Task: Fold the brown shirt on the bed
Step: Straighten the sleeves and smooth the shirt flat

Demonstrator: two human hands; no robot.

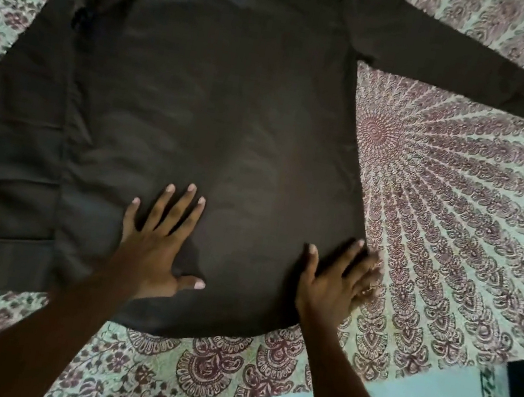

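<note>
Brown cloth fills the middle: the brown shirt (217, 104) lies spread flat on the patterned bed (459, 214), hem near us. We press our left hand (155, 249) flat on the near cloth, fingers straight and spread, gripping nothing. Our right hand (332, 286) rests flat at the shirt's near right edge, fingers straight though blurred, holding nothing. One sleeve (449, 66) stretches far right.

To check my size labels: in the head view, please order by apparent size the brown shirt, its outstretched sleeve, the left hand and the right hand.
1. brown shirt, by far the largest.
2. outstretched sleeve.
3. left hand and right hand: they look alike, so I do not rank them; the right one is blurred.
</note>
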